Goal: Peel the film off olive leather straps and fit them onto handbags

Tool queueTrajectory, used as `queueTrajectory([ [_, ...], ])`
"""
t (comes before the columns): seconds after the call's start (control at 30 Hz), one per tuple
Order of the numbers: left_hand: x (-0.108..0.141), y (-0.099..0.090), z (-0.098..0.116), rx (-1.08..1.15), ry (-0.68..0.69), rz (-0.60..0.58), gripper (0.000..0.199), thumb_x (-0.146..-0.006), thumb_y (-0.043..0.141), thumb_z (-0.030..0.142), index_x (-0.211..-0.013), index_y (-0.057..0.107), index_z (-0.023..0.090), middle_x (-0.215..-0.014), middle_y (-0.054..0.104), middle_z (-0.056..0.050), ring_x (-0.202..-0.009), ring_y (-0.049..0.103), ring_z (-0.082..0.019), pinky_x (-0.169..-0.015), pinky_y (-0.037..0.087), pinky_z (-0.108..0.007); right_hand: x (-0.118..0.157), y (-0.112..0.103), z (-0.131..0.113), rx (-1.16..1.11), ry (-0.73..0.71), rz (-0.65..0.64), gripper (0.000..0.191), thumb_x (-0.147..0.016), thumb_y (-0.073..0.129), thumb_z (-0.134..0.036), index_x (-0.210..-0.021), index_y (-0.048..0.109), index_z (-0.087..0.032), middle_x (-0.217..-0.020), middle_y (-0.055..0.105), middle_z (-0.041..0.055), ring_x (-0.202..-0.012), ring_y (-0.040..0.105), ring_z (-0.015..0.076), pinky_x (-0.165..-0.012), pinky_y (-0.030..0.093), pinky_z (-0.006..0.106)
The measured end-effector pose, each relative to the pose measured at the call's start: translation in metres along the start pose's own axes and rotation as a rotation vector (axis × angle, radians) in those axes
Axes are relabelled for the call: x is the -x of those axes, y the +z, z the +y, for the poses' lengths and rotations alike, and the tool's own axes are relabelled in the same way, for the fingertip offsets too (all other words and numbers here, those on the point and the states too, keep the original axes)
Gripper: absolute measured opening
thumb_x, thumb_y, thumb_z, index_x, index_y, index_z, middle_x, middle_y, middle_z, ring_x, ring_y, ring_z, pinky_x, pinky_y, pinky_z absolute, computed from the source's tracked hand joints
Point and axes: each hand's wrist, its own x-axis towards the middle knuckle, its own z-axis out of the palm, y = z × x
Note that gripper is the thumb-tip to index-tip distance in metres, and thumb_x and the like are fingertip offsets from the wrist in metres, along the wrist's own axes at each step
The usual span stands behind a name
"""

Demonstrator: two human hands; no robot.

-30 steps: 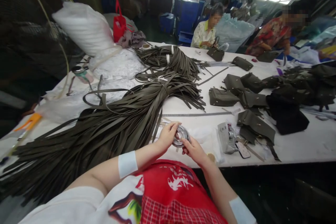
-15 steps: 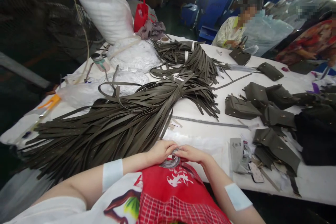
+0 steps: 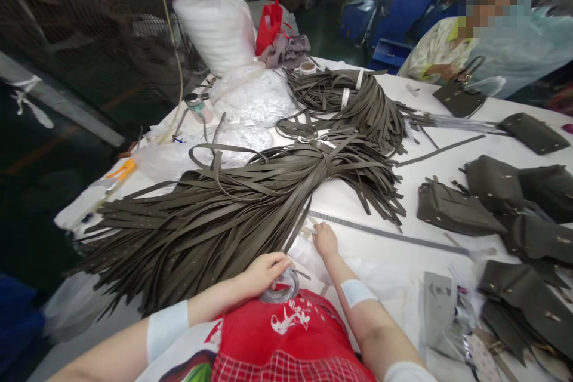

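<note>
Close to the red apron (image 3: 290,328), my left hand (image 3: 265,271) is closed on a roll of clear tape (image 3: 282,287). My right hand (image 3: 325,240) is stretched forward to the table, its fingers pinched together beside some small pale strips (image 3: 307,230); what they hold, if anything, is too small to make out. A big tied bundle of dark olive straps (image 3: 233,203) lies just left of it and fans out to the left. Right beyond the fingers, a long grey ruler (image 3: 380,230) lies flat.
A second strap bundle (image 3: 344,95) sits farther back. Several dark olive handbags (image 3: 456,209) crowd the right side. Plastic bags (image 3: 250,98), a small jar (image 3: 197,108) and an orange-handled cutter (image 3: 123,170) lie at the left. Across the table, a person (image 3: 436,51) handles a handbag (image 3: 461,95).
My right hand has left the tape roll and reached forward to the pale strips. My left hand keeps the roll near the apron. The view has turned left.
</note>
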Motion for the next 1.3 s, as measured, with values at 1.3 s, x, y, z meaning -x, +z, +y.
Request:
queueTrajectory([
  [1.3,0.028,0.073,-0.004,-0.02,-0.083,-0.282,0.061,-0.078,0.049,0.069,-0.092,0.067,0.013,-0.054,0.056,0.002,-0.04,0.043,-0.01,-0.04,0.033,-0.022,0.268,-0.103,0.008,-0.786,0.032,0.179,0.044,-0.094,0.041,-0.05,-0.094,0.07,-0.018,-0.077,0.063,0.0042,-0.075,0.058,0.0189,-0.069,0.046,0.029],
])
